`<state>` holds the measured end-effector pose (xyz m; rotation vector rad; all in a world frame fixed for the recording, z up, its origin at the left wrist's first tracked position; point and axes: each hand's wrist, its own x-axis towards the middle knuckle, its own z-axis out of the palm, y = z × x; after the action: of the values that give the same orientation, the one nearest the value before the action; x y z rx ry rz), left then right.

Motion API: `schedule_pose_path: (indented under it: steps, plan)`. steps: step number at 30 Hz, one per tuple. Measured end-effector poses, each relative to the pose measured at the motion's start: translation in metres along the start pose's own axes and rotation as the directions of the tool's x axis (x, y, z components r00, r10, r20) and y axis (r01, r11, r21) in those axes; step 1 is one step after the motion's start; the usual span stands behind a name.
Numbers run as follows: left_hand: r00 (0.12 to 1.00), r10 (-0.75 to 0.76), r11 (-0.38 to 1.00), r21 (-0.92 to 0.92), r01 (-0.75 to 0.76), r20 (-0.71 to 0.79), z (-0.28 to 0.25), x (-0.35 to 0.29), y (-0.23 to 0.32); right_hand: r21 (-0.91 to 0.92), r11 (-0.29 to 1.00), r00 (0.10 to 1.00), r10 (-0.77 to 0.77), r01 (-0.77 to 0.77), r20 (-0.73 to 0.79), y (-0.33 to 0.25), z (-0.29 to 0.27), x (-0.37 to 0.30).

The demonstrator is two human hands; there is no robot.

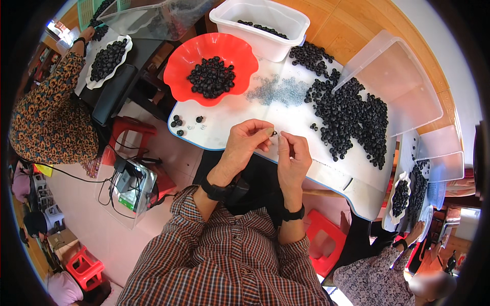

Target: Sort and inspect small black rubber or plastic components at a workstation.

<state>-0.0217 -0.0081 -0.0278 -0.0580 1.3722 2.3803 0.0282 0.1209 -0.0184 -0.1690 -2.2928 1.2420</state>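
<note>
Over the near edge of the white table [337, 176], my two hands meet at the fingertips. My left hand [248, 140] pinches a small black ring-like part [274, 133] between thumb and forefinger. Close against it, my right hand [295, 155] has thumb and forefinger drawn together; what lies between them is too small to make out. Beyond my hands, small clear pieces [278, 91] are scattered on the tabletop. A large heap of round black parts [352, 115] spreads to the right. A few loose black parts [177, 121] sit by the left corner.
A red scalloped bowl [176, 64] and a white tub [259, 43], both with black parts, stand at the back. A clear plastic bin [395, 84] lies tipped behind the heap. Other people work at left [56, 112] and lower right [377, 280]. Red stools [326, 239] stand below.
</note>
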Motion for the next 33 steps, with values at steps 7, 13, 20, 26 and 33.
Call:
schedule_pose_path:
  steps: [7, 13, 20, 26, 33]
  plan:
    - [0.996, -0.006, 1.000, 0.025, 0.003, 0.091, 0.002, -0.004, 0.000, 0.424, 0.879, 0.975, 0.185, -0.220, 0.123, 0.002, 0.001, -0.004]
    - [0.994, -0.013, 0.999, 0.036, 0.009, 0.105, 0.001, -0.005, 0.001, 0.419, 0.876, 0.971, 0.196, -0.237, 0.140, 0.010, 0.001, -0.007]
    - [0.994, -0.031, 0.997, 0.079, 0.022, 0.107, 0.003, -0.005, 0.002, 0.490, 0.841, 0.973, 0.193, -0.230, 0.126, 0.006, 0.001, -0.005]
    - [0.992, -0.046, 0.995, 0.091, 0.035, 0.119, 0.002, -0.005, 0.004, 0.505, 0.835, 0.975, 0.173, -0.221, 0.141, 0.004, 0.000, -0.005]
    - [0.989, -0.067, 0.996, 0.060, 0.059, 0.132, -0.001, -0.005, 0.002, 0.500, 0.822, 0.961, 0.205, -0.272, 0.186, 0.002, -0.002, -0.005]
